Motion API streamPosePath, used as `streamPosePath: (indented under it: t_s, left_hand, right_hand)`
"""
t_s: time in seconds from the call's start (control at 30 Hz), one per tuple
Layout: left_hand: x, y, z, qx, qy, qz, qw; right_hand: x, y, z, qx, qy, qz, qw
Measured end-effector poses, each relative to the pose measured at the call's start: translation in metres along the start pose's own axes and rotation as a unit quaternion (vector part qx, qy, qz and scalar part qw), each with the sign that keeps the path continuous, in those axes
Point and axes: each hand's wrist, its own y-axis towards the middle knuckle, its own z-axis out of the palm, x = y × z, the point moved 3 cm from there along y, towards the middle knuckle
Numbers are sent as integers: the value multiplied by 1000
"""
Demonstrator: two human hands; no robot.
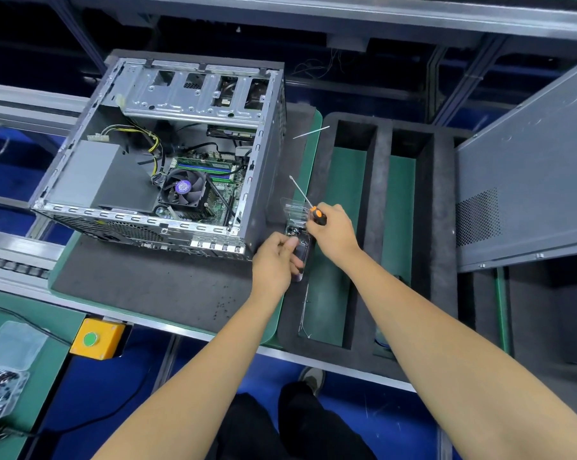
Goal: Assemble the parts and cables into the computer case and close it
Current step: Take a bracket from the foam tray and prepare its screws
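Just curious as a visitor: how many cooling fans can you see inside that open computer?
1: a black fan on the motherboard, low in the open case. Others may be hidden behind metal.

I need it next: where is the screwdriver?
In the head view, the screwdriver is gripped in the right hand, just right of the open computer case.

The open computer case (161, 161) sits on a mat (147, 287) in the upper left of the frame, a foam tray (380, 200) lies to its right, a side panel (526, 180) leans at the far right, and a button box (98, 338) sits at the lower left.
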Motion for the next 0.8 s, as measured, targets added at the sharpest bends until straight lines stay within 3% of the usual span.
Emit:
streamPosePath:
  t_s: [0.37,0.5,0.63,0.8]
  left_hand:
    - [2,1,0,26,8,2,1000]
    - [4,-4,0,-12,-83,-49,995]
    - [1,-5,2,-20,-282,-156,946]
    - [-2,-1,2,-14,-275,-166,947]
  right_hand:
    - [-1,1,-1,-1,-6,1,1000]
    - [0,2,-1,6,2,2,1000]
    - [1,3,-2,12,7,1,1000]
    - [2,4,-4,20,9,-1,1000]
